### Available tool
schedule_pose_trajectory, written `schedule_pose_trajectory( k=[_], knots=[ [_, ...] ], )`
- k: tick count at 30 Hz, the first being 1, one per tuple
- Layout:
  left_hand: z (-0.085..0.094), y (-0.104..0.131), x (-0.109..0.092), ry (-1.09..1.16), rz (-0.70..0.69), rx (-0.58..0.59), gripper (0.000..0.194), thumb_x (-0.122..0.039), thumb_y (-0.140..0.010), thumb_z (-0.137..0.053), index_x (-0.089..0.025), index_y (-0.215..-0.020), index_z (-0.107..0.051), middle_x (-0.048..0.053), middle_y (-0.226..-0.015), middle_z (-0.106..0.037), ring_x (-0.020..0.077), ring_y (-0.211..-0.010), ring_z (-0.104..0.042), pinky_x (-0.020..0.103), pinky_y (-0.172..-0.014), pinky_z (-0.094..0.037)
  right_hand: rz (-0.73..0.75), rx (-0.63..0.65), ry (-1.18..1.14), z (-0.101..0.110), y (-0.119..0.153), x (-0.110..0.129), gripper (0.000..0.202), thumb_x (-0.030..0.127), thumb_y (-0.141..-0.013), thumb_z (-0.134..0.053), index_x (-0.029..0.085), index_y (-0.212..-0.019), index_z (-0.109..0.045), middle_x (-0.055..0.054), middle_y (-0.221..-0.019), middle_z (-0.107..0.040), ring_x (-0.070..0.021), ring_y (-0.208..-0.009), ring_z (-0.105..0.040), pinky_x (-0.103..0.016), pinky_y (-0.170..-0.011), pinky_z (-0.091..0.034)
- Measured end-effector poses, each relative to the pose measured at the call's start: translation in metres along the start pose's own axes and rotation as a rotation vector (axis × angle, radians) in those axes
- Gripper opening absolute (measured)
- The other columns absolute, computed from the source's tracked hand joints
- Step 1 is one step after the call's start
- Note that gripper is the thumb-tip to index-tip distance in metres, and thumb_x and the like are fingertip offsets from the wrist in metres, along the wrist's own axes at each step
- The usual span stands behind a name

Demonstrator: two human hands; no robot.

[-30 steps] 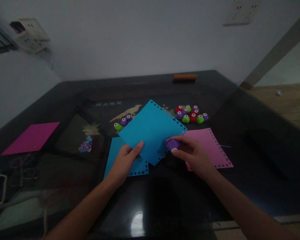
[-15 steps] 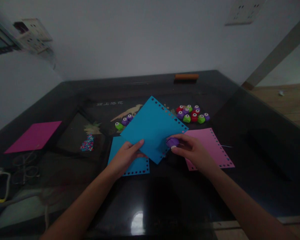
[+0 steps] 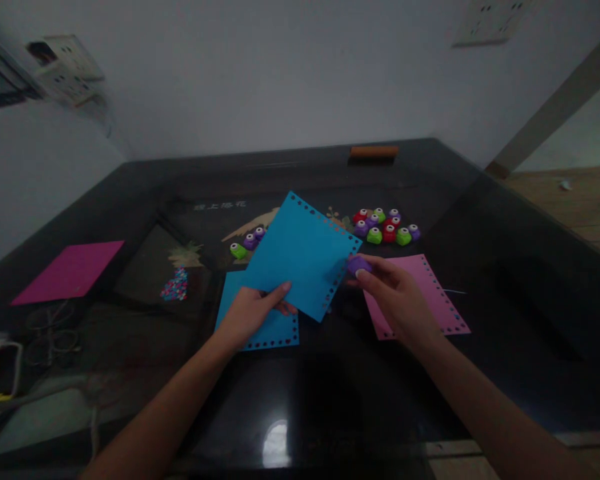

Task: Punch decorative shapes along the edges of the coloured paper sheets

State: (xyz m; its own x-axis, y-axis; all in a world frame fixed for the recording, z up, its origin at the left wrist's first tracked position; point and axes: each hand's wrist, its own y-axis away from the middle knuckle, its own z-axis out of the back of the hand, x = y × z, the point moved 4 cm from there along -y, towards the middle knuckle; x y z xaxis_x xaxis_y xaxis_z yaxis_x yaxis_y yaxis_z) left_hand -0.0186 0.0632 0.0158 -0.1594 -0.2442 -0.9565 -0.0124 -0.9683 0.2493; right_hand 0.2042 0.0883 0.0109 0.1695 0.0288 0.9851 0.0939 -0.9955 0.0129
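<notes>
Three punches [image 3: 250, 242] beyond upper blue sheet [image 3: 305, 257] in grasp of left hand [image 3: 253, 312], purple punch [image 3: 357, 265] in right hand [image 3: 399, 295]

Lighting: dim overall, muted. Plain pale-grey wall [image 3: 280, 87]: softly, evenly lit. Glossy black surface [image 3: 380, 400]: mirror-like; one white glare patch [image 3: 277, 445] at the near middle. Square blue paper sheet with punched edges [image 3: 300, 260]: brightest colour, evenly lit. Thin-framed looped scissors [image 3: 53, 337], near left: faint, nearly lost in murk. Far-left white wall sockets [image 3: 73, 57]: soft, smeared. Edges: wide-angle stretch, outlines slanting.
</notes>
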Motion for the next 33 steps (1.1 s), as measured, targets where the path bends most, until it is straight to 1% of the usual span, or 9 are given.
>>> schedule_pose_trajectory(
  k=[3, 6, 10, 13, 18, 21, 27, 33],
  knots=[
    [0.006, 0.001, -0.002, 0.063, 0.032, -0.113, 0.021, -0.033, -0.070, -0.071, -0.015, -0.060, -0.065, 0.008, -0.058, -0.069, 0.0187, -0.053, -0.062, 0.029, -0.056, -0.049, -0.020, -0.040, -0.118, -0.001, 0.001, 0.004, 0.029, 0.032, -0.074, -0.070, 0.025, -0.102, -0.066, -0.002, -0.098, -0.068, -0.0178, -0.087, -0.064, -0.039, -0.085, -0.050],
    [0.010, 0.002, -0.004, 0.058, 0.031, -0.175, 0.020, -0.032, -0.070, -0.072, -0.015, -0.062, -0.066, 0.009, -0.062, -0.070, 0.0211, -0.057, -0.064, 0.032, -0.060, -0.051, -0.148, 0.016, -0.205, -0.008, 0.004, -0.003, 0.028, 0.032, -0.074, -0.071, 0.025, -0.101, -0.067, -0.002, -0.092, -0.070, -0.0149, -0.077, -0.066, -0.037, -0.083, -0.052],
    [0.012, 0.003, -0.004, 0.026, 0.046, -0.196, 0.020, -0.034, -0.068, -0.074, -0.015, -0.064, -0.070, 0.010, -0.063, -0.072, 0.0251, -0.064, -0.067, 0.036, -0.068, -0.052, -0.342, 0.117, -0.314, -0.020, 0.011, -0.019, 0.026, 0.029, -0.070, -0.075, 0.021, -0.094, -0.069, -0.004, -0.094, -0.070, -0.0147, -0.078, -0.067, -0.032, -0.082, -0.053],
    [0.012, 0.004, -0.005, -0.039, 0.049, -0.189, 0.021, -0.035, -0.070, -0.072, -0.016, -0.060, -0.071, 0.009, -0.063, -0.072, 0.0265, -0.068, -0.068, 0.037, -0.073, -0.051, -0.405, 0.161, -0.330, -0.025, 0.014, -0.023, 0.027, 0.030, -0.071, -0.074, 0.019, -0.095, -0.069, -0.004, -0.088, -0.071, -0.0141, -0.074, -0.068, -0.029, -0.075, -0.055],
    [0.009, 0.005, -0.006, -0.055, 0.003, -0.165, 0.021, -0.033, -0.070, -0.072, -0.016, -0.059, -0.071, 0.009, -0.062, -0.072, 0.0256, -0.065, -0.067, 0.037, -0.076, -0.051, -0.442, 0.174, -0.311, -0.027, 0.017, -0.023, 0.028, 0.031, -0.072, -0.074, 0.017, -0.096, -0.069, -0.005, -0.084, -0.072, -0.0136, -0.070, -0.068, -0.025, -0.068, -0.056],
    [0.009, 0.005, -0.005, -0.109, 0.002, -0.162, 0.023, -0.037, -0.070, -0.071, -0.017, -0.060, -0.071, 0.008, -0.062, -0.072, 0.0258, -0.066, -0.068, 0.037, -0.077, -0.051, -0.448, 0.169, -0.305, -0.028, 0.018, -0.022, 0.029, 0.031, -0.070, -0.075, 0.018, -0.095, -0.069, -0.005, -0.085, -0.072, -0.0148, -0.071, -0.069, -0.025, -0.065, -0.056],
    [0.011, 0.004, -0.004, -0.193, -0.017, -0.146, 0.028, -0.043, -0.073, -0.066, -0.018, -0.064, -0.072, 0.005, -0.067, -0.074, 0.0235, -0.069, -0.069, 0.035, -0.078, -0.053, -0.449, 0.173, -0.294, -0.030, 0.020, -0.021, 0.030, 0.030, -0.068, -0.077, 0.018, -0.094, -0.069, -0.005, -0.088, -0.071, -0.0150, -0.072, -0.069, -0.027, -0.067, -0.055],
    [0.010, 0.004, -0.004, -0.236, -0.027, -0.129, 0.032, -0.047, -0.074, -0.063, -0.018, -0.066, -0.072, 0.006, -0.068, -0.074, 0.0229, -0.069, -0.070, 0.035, -0.078, -0.054, -0.438, 0.164, -0.275, -0.029, 0.020, -0.021, 0.031, 0.031, -0.066, -0.077, 0.019, -0.094, -0.069, -0.004, -0.087, -0.070, -0.0158, -0.072, -0.068, -0.030, -0.068, -0.054]
  ],
)
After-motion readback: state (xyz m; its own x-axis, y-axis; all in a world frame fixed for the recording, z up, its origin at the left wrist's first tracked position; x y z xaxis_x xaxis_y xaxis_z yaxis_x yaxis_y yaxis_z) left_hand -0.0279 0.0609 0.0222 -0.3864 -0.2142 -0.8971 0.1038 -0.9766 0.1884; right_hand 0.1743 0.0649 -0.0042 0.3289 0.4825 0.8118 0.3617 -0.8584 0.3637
